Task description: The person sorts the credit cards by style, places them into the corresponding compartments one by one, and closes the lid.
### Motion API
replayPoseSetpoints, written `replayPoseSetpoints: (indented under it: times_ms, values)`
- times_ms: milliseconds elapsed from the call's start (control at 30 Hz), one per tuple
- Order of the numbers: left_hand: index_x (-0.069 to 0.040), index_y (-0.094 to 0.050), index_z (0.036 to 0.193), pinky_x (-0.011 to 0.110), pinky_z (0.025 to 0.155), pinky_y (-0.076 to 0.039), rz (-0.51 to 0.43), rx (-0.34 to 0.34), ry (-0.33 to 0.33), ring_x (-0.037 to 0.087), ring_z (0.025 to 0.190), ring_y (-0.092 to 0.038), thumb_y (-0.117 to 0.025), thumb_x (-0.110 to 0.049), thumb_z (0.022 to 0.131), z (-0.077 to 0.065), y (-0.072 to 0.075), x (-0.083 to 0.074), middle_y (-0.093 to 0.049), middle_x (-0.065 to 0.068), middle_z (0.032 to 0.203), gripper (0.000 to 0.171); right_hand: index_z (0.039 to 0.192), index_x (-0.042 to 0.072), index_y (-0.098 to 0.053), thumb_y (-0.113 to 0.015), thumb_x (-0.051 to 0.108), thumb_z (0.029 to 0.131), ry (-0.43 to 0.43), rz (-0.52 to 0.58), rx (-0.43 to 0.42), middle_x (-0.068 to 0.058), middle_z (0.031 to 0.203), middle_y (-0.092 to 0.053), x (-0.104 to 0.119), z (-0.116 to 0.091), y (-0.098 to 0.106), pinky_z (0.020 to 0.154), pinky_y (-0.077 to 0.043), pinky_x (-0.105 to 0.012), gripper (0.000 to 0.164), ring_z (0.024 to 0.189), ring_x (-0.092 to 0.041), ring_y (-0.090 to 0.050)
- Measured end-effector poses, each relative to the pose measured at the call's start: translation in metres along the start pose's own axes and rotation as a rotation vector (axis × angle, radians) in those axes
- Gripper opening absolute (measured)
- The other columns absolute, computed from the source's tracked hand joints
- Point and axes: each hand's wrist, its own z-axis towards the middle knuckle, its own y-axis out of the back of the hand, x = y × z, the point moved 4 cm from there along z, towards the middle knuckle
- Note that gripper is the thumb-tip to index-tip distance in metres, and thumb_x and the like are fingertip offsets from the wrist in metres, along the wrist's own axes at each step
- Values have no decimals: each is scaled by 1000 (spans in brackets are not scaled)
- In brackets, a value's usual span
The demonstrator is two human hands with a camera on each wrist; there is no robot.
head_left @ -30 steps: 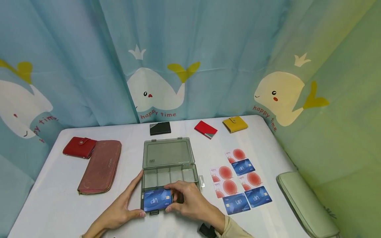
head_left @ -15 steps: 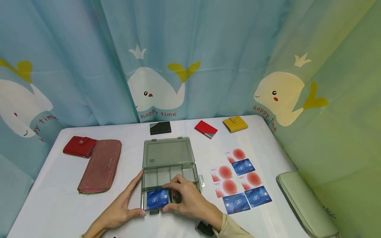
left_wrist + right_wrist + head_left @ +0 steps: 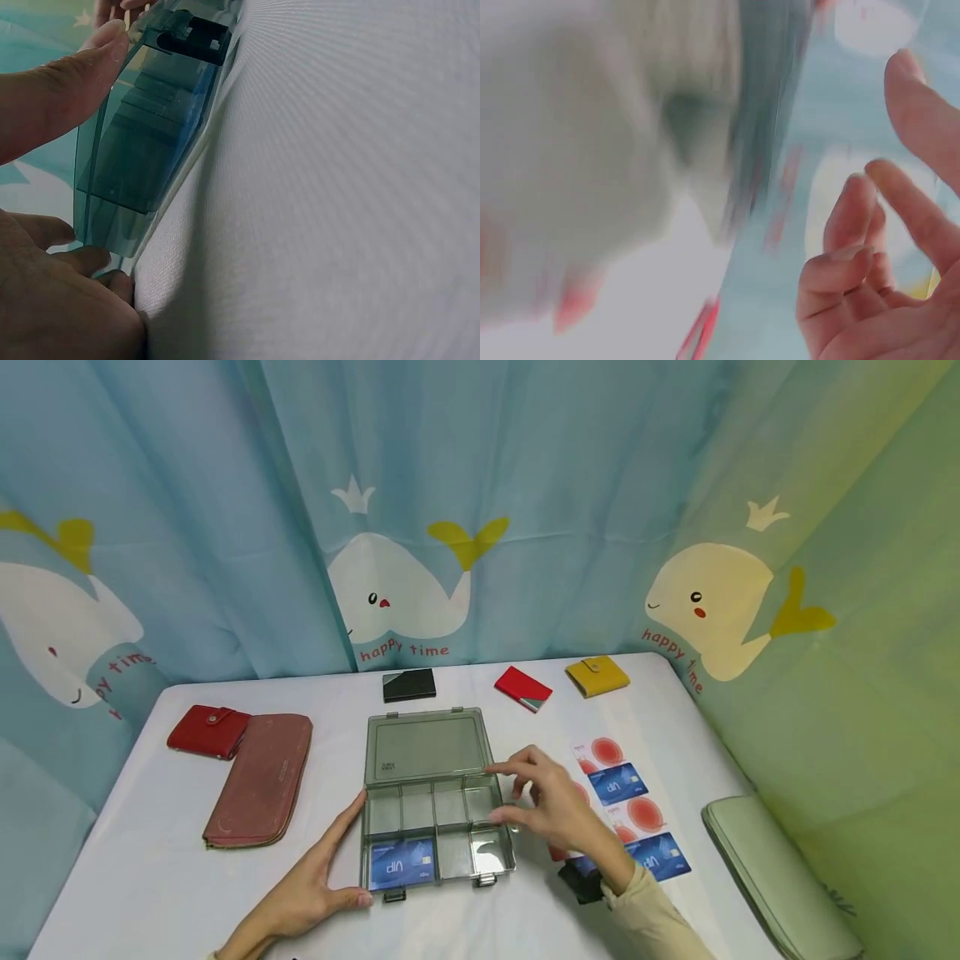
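A smoky clear compartment box (image 3: 429, 743) lies on the white table with its lid folded back. One blue VIP card (image 3: 402, 863) lies flat in its wide front-left compartment. My left hand (image 3: 309, 889) rests along the box's left side, fingers straight, thumb at the front-left corner. In the left wrist view the thumb (image 3: 67, 94) touches the box edge. Over the box's right edge my right hand (image 3: 551, 802) is raised, thumb and index finger apart, holding nothing. Behind it lie red-and-white cards (image 3: 642, 814) and blue VIP cards (image 3: 660, 856), partly covered by the hand and sleeve.
A red wallet (image 3: 208, 731) and a long brownish-red wallet (image 3: 258, 781) lie at left. Along the back are a black card case (image 3: 409, 686), a red card case (image 3: 523, 688) and a yellow wallet (image 3: 597, 677). A pale green case (image 3: 780, 877) lies at right.
My right hand lowered the blue card into the front-left compartment, let it go, and moved right and away toward the laid-out cards. The left hand stayed at the box.
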Motion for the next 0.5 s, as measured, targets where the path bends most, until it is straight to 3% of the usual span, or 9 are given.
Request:
replayPoseSetpoints:
  times_ms: [200, 500]
  values:
    - [-7, -11, 171, 1, 118, -10, 9, -7, 3, -11, 157, -10, -91, -15, 80, -1, -1, 0, -10, 27, 176, 121, 127, 11, -77, -96, 9, 76, -93, -97, -81, -7, 104, -66, -60, -14, 68, 64, -54, -30, 54, 81, -20, -61]
    - [-7, -11, 171, 0, 117, -10, 20, -5, 19, -12, 157, -10, -91, -15, 80, -1, 0, 1, -11, 26, 176, 121, 133, 7, -73, -94, 20, 81, -301, -153, 1, -15, 121, -70, -125, -55, 131, 79, -58, -35, 58, 98, -30, -64]
